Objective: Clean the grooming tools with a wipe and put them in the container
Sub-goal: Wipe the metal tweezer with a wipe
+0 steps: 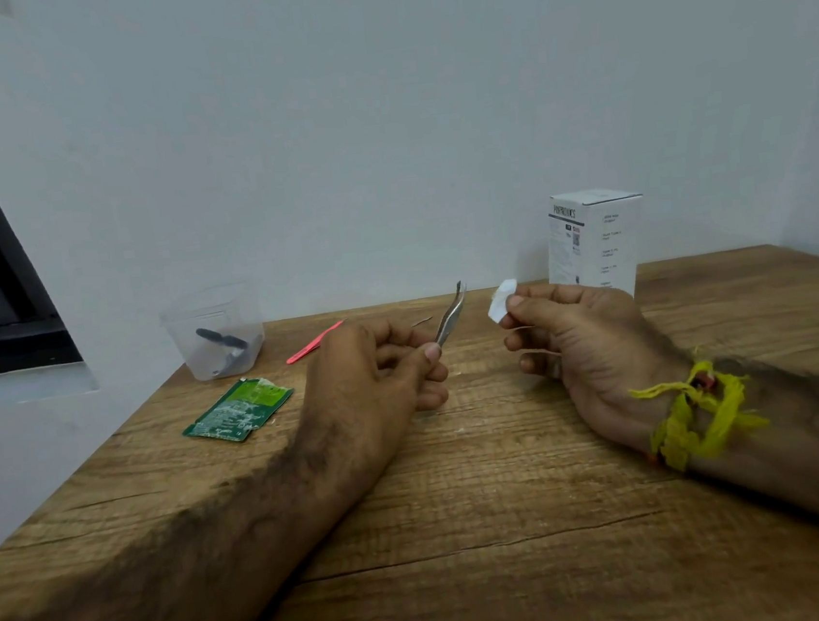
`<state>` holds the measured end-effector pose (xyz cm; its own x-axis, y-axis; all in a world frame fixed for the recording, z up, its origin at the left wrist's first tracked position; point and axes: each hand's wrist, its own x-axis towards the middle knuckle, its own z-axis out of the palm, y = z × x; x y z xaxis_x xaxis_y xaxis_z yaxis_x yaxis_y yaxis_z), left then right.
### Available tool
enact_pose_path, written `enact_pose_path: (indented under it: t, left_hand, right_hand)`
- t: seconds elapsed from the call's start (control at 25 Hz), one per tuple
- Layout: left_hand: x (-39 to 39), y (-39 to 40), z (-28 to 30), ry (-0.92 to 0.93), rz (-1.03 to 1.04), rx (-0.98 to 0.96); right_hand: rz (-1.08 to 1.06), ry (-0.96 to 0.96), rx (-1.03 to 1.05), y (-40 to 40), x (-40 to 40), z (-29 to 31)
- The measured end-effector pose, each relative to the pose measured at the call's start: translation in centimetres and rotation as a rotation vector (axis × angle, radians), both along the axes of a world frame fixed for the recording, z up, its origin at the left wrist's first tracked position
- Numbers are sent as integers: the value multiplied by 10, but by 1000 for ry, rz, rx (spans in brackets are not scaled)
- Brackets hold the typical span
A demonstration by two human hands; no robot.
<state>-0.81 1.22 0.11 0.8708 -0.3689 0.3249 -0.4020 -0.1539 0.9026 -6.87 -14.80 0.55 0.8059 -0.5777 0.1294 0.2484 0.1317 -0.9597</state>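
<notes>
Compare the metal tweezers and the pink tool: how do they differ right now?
The metal tweezers are silver; the pink tool is bright pink. The tweezers are gripped in the left hand, raised and pointing upward; the pink tool lies flat on the wooden table, untouched. Both are slim and outside the clear container.

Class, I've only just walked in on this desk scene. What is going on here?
A person is cleaning grooming tools at a wooden table. The left hand pinches metal tweezers, tips raised. The right hand pinches a small white wipe beside them, not touching. A clear plastic container at the back left already holds a dark tool. A pink tool lies on the table, and a torn green sachet sits in front of the container.
</notes>
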Motion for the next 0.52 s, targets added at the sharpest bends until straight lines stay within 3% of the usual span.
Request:
enact_pose_path:
  t: [0.24,0.52]
  left_hand:
    - [-4,0,0,-125,-79,21]
    - [-4,-2,-1,-75,-104,48]
  right_hand:
    - [82,24,-54,0,0,-2]
    - [170,20,-47,-2,1,-2]
